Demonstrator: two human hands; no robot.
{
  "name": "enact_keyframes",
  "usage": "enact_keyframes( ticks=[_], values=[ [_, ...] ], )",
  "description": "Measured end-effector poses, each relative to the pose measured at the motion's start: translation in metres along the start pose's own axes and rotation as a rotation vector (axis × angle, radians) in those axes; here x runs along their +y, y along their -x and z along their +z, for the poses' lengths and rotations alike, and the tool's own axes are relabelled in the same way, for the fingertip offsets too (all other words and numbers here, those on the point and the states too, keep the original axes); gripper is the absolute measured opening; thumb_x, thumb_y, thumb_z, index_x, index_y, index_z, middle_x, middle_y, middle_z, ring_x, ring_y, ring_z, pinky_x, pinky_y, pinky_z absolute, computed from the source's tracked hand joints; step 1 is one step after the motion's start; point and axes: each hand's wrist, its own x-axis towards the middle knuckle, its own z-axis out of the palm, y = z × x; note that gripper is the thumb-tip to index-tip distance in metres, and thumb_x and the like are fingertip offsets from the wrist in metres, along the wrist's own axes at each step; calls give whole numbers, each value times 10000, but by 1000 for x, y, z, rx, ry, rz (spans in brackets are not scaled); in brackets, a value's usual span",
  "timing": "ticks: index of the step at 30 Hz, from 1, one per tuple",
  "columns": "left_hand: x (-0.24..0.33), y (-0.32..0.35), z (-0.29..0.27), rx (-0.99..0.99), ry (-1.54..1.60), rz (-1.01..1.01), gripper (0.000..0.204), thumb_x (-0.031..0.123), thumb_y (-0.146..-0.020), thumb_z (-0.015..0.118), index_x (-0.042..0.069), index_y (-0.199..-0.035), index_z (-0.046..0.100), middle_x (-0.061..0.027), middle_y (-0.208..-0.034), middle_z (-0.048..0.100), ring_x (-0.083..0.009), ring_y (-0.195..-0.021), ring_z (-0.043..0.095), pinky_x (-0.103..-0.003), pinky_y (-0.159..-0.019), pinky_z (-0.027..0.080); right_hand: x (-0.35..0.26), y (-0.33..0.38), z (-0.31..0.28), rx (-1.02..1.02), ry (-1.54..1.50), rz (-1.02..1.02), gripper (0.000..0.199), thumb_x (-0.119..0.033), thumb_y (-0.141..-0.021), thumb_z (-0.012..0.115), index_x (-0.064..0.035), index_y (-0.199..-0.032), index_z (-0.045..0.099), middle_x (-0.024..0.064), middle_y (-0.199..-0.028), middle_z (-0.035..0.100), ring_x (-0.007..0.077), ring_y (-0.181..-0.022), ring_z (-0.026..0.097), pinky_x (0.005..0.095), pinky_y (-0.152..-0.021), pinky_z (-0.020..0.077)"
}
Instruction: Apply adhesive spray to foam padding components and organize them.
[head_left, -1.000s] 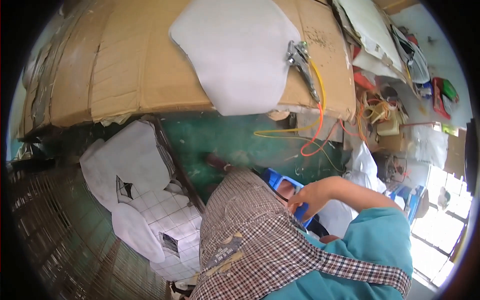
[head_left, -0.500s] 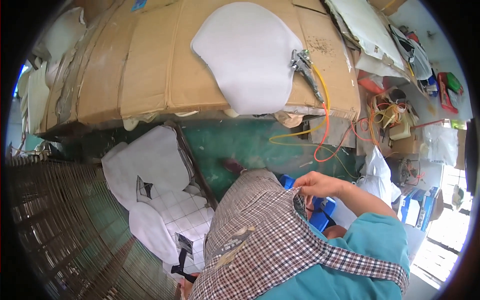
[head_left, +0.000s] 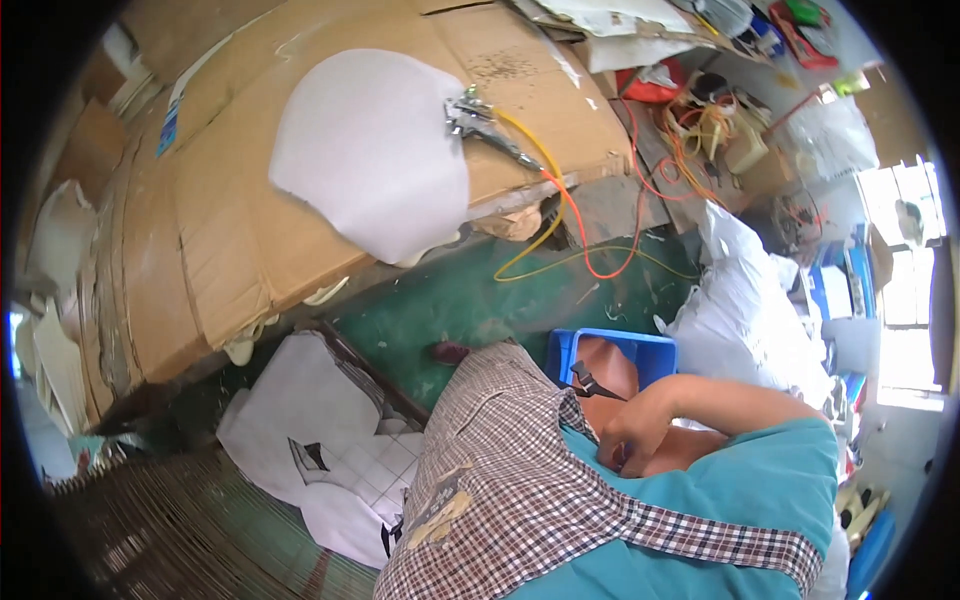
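Observation:
My right hand (head_left: 622,442) is pulled in close to my chest, fingers curled at the edge of my checked apron (head_left: 500,470). It lies over brown pieces (head_left: 610,365) in a blue plastic crate (head_left: 655,350) by my knees. A small black part (head_left: 590,382) sticks up just left of the hand; whether the hand grips anything is hidden. My left hand is out of view. On the cardboard-covered bench (head_left: 230,220) ahead lies a white curved sheet (head_left: 370,150), with a metal spray gun (head_left: 470,112) at its right edge.
Yellow and orange hoses (head_left: 570,215) run from the spray gun down onto the green floor (head_left: 470,300). White cut sheets (head_left: 320,430) are stacked at my left. A big white bag (head_left: 745,300) stands on the right. Tools and wire clutter (head_left: 710,130) fill the far right.
The view has swung down and left, so the bench and white sheet sit farther left. My right hand has drawn back from the crate's edge toward my chest.

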Motion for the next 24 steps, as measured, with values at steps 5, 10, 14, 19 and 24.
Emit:
enact_keyframes(
  ticks=[5,10,14,19,24],
  values=[
    [23,-37,-30,-116,-137,21,392,243,-837,580,-13,-1127,518,-86,-1059,577,-208,-981,527,-311,-844,404,41,7,24,304,-147,101,285,-276,-783,611,-13,-894,600,136,-865,617,246,-804,577,345,-738,462],
    [48,-82,-31,-241,-229,41,418,266,-840,575,-16,-1142,510,-92,-1072,574,-216,-996,523,-314,-860,398,175,44,78,828,-195,1070,555,-591,-733,578,-43,-796,641,105,-681,609,229,-668,607,342,-638,497],
    [51,-87,-36,-278,-256,39,440,285,-843,571,-19,-1154,504,-97,-1082,570,-222,-1008,520,-318,-872,393,189,33,137,572,-1746,956,537,-548,-672,680,-33,-815,621,80,-706,603,131,-539,551,204,-487,457],
    [26,-38,-23,-6,-96,2,466,308,-847,566,-22,-1169,496,-103,-1095,566,-230,-1023,517,-321,-888,387,108,0,50,145,-1162,336,154,-155,-805,630,-25,-880,597,64,-768,630,137,-687,594,246,-629,489],
    [97,27,12,362,357,31,525,405,-839,554,-60,-1083,537,-123,-974,610,-202,-889,575,-309,-769,458,46,27,-44,1174,-1058,71,108,-93,-793,541,-4,-854,528,28,-559,457,114,-383,411,242,-317,322]
  ],
)
